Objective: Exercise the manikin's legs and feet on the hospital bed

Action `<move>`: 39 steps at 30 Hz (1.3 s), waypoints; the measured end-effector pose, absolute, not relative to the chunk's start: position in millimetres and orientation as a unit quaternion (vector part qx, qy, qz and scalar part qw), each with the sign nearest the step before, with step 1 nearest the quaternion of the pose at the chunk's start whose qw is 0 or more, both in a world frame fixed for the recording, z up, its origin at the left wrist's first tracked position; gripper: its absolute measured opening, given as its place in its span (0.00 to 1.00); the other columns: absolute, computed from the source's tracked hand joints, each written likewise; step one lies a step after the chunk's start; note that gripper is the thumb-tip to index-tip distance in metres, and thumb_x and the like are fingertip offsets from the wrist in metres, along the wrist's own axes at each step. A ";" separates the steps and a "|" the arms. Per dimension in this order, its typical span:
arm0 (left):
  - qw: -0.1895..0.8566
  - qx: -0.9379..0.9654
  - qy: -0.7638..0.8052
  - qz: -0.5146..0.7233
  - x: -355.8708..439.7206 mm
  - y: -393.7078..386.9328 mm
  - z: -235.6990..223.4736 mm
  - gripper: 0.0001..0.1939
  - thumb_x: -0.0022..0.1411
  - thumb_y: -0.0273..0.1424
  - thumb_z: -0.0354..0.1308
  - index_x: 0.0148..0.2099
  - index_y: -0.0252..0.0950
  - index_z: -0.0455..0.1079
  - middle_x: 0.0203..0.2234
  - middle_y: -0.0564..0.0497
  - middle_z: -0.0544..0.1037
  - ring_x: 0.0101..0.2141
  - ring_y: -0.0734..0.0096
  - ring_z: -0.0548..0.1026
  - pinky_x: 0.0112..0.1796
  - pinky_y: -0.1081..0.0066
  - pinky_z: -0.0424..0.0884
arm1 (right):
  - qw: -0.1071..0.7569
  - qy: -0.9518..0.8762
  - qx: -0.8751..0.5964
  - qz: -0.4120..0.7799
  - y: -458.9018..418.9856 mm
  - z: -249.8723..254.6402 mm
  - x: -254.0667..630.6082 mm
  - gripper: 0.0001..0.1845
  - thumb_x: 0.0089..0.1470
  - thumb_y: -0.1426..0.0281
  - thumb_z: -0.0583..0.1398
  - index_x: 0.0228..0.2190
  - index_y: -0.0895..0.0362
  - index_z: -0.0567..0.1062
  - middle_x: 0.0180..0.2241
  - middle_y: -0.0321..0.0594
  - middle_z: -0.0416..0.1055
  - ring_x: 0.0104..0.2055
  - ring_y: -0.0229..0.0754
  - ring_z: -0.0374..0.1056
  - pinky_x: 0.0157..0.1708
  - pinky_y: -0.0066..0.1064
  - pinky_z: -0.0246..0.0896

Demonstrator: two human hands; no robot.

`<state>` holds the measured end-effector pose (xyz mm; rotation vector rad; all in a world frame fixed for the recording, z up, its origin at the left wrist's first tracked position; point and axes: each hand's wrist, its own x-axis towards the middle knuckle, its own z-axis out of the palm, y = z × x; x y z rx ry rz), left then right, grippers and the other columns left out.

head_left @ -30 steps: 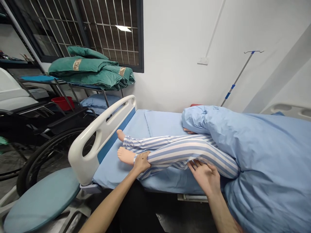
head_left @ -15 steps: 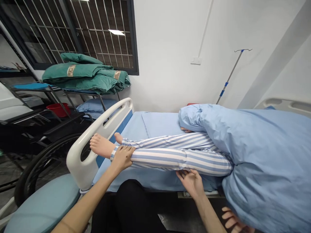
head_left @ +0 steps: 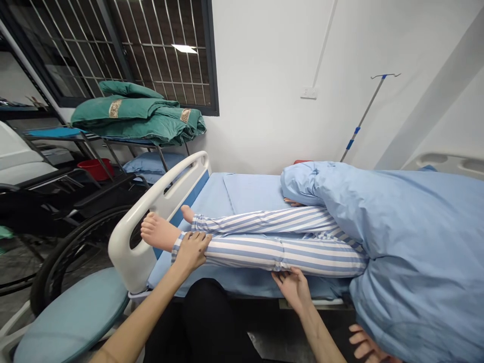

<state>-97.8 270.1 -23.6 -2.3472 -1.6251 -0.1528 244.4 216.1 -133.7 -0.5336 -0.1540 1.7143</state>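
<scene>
Two legs in blue-and-white striped trousers lie stretched along the bed, and the near leg (head_left: pixel 245 252) is the one I touch. My left hand (head_left: pixel 192 249) is wrapped over its ankle, just above the bare near foot (head_left: pixel 161 232). Under the knee, my right hand (head_left: pixel 293 287) is turned palm up with its fingers curled against the underside, fingertips partly hidden. The far leg (head_left: pixel 260 222) lies beyond, with a narrow gap between them. A blue quilt (head_left: pixel 408 227) covers the upper body.
The white footboard (head_left: pixel 132 222) rises by the feet. From under the quilt, another hand (head_left: pixel 365 343) hangs over the bed's near edge. A round stool (head_left: pixel 71 317) and a wheelchair (head_left: pixel 91 222) stand left. An IV pole (head_left: pixel 365 118) stands behind the bed; folded green quilts (head_left: pixel 139 118) lie under the window.
The near leg has shifted slightly toward me, widening the gap to the far leg. Both my hands have moved with it. The view has turned a little to the left.
</scene>
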 end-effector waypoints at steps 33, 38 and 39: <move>-0.119 -0.759 -0.626 -0.134 -33.9 285.5 -106.3 0.28 0.42 0.31 0.60 0.49 0.38 0.64 0.42 0.47 0.75 0.45 0.58 0.71 0.45 0.65 0.62 | 0.677 -0.151 -0.233 0.681 204.2 -43.8 270.0 0.15 0.38 0.62 0.62 0.32 0.53 0.76 0.36 0.42 0.72 0.47 0.51 0.64 0.60 0.58 0.44; -0.070 -0.785 -0.599 -0.143 -41.8 285.0 -82.0 0.25 0.43 0.31 0.59 0.48 0.39 0.66 0.42 0.48 0.76 0.45 0.58 0.71 0.44 0.64 0.62 | 0.685 -0.150 -0.227 0.676 202.5 -36.3 269.1 0.12 0.38 0.64 0.62 0.29 0.53 0.76 0.36 0.41 0.72 0.47 0.50 0.64 0.60 0.58 0.45; -0.058 -0.789 -0.593 -0.147 -44.5 285.4 -77.3 0.25 0.43 0.30 0.58 0.48 0.39 0.66 0.43 0.48 0.76 0.45 0.57 0.71 0.45 0.64 0.62 | 0.686 -0.150 -0.226 0.675 201.8 -36.6 269.1 0.12 0.38 0.64 0.62 0.29 0.53 0.76 0.36 0.41 0.72 0.47 0.51 0.64 0.59 0.58 0.45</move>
